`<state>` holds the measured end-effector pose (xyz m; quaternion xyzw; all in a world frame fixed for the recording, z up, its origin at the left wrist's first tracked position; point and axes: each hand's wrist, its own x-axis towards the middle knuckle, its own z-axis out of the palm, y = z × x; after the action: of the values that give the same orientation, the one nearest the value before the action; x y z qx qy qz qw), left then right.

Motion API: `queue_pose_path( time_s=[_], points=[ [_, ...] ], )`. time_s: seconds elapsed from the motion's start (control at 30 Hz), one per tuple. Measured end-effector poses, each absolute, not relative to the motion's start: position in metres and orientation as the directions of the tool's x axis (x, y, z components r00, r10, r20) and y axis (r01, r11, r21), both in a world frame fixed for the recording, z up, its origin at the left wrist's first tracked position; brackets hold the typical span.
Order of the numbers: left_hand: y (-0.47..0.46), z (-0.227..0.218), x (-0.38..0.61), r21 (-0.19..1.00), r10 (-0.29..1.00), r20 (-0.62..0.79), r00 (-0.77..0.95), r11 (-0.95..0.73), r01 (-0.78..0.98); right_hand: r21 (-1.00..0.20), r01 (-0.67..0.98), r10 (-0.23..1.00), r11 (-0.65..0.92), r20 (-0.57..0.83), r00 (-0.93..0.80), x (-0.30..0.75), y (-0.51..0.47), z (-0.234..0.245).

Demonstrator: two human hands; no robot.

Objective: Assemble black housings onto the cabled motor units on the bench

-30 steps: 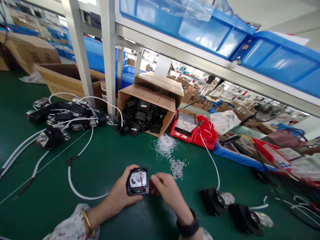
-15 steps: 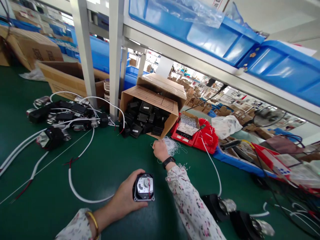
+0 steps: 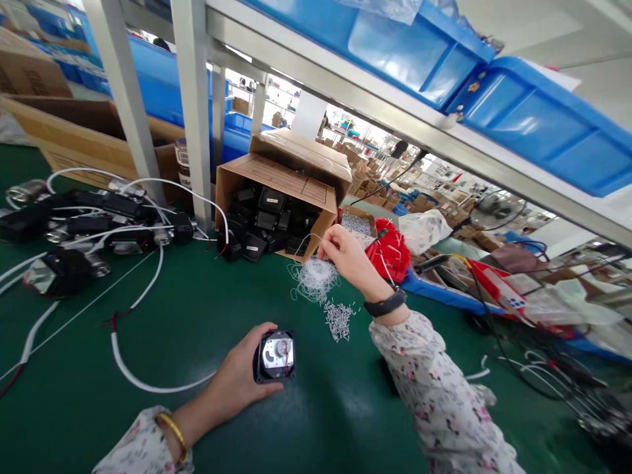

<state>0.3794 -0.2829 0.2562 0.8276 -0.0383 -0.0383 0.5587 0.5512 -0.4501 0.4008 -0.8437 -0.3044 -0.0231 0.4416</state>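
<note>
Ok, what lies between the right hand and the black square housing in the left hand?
In the head view, a loose tangle of thin translucent strands lies near the right hand, then green tabletop up to the black square housing.

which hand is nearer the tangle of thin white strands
Right: the right hand is by the upper-right edge of the tangle in view. The left hand is farther, lower left, holding a black-framed part.

Housing (image 3: 274, 377) plastic; inner plate (image 3: 271, 357) shiny metal; bins (image 3: 548, 125) glossy plastic; carton (image 3: 291, 178) matt cardboard.
</note>
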Motion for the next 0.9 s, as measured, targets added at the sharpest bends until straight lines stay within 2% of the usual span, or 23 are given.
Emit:
queue_pose_path(
  time_s=[0.07, 0.17, 0.23, 0.3, 0.33, 0.4, 0.43, 0.5, 0.57, 0.67, 0.8, 0.9],
  points=[
    [-0.283, 0.256, 0.379, 0.919, -0.104, -0.024, 0.994, -0.393, -0.019, -0.834, 0.436, 0.506, -0.339, 0.229, 0.832, 0.530, -0.461, 0.408],
    [-0.282, 0.255, 0.379, 0.902, -0.098, -0.027, 0.995, -0.432, -0.018, -0.968, 0.109, 0.504, -0.226, -0.020, 0.864, 0.494, -0.483, 0.394],
    [-0.281, 0.254, 0.380, 0.890, -0.101, -0.027, 0.994, -0.456, -0.022, -0.973, -0.116, 0.461, -0.201, -0.199, 0.865, 0.470, -0.504, 0.364],
    [-0.281, 0.253, 0.381, 0.881, -0.115, -0.035, 0.993, -0.473, -0.024, -0.933, -0.209, 0.337, -0.292, -0.305, 0.891, 0.447, -0.531, 0.325],
    [-0.282, 0.253, 0.382, 0.878, -0.122, -0.042, 0.992, -0.478, -0.022, -0.896, -0.176, 0.228, -0.408, -0.287, 0.931, 0.437, -0.545, 0.306],
    [-0.282, 0.253, 0.383, 0.875, -0.117, -0.050, 0.992, -0.483, -0.013, -0.756, -0.030, 0.024, -0.654, -0.060, 0.998, 0.422, -0.570, 0.275],
    [-0.283, 0.253, 0.383, 0.876, -0.118, -0.053, 0.992, -0.482, -0.010, -0.683, 0.023, -0.008, -0.730, 0.043, 0.999, 0.418, -0.581, 0.264],
    [-0.284, 0.254, 0.383, 0.887, -0.111, -0.058, 0.992, -0.461, 0.000, -0.589, 0.095, 0.025, -0.803, 0.126, 0.992, 0.415, -0.594, 0.255],
    [-0.284, 0.256, 0.383, 0.912, -0.106, -0.069, 0.992, -0.411, 0.020, -0.527, 0.101, 0.078, -0.844, 0.066, 0.995, 0.419, -0.597, 0.256],
    [-0.285, 0.258, 0.383, 0.947, -0.119, -0.101, 0.988, -0.315, 0.059, -0.434, 0.044, 0.053, -0.900, -0.009, 0.999, 0.430, -0.588, 0.257],
    [-0.296, 0.262, 0.385, 0.975, -0.178, -0.119, 0.977, -0.206, 0.081, -0.401, 0.051, 0.063, -0.915, -0.018, 0.998, 0.438, -0.568, 0.243],
    [-0.308, 0.269, 0.385, 0.978, -0.228, -0.125, 0.966, -0.192, 0.081, -0.385, 0.102, 0.114, -0.917, -0.010, 0.993, 0.436, -0.559, 0.237]
  ],
)
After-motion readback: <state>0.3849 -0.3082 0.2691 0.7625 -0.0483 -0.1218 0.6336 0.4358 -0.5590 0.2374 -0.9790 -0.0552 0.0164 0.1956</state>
